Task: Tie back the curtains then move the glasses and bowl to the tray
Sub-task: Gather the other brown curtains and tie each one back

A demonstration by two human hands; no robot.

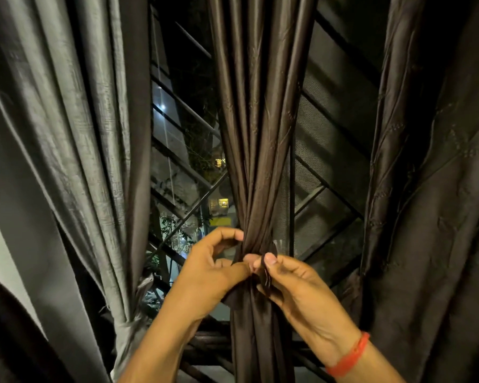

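— Three hanging panels, listed from frame left?

— Item one: pale grey, slubby-sheened curtain filling the left of the frame, gathered into a tight bunch at lower left. Item two: dark brown satin curtain with faint stitched sprigs, centre frame, long vertical pleats pinched to a narrow waist. Item three: matching brown embroidered curtain hanging loose along the right edge.

— Hands?

— Left hand, lower centre, fingers curled round the left side of the centre curtain's waist, thumb tip pressed at the front. Right hand just beside it, thumb and forefinger pinching a narrow dark fabric tie-back strip that stands on edge, touching the gathered cloth. How the strip runs round the back is hidden.

— Other entries?

— Thin orange-red thread band on the right wrist. Behind the panels, a black metal window grille of slanted bars, fine mesh on its right half, lit windows and foliage in the dark beyond.
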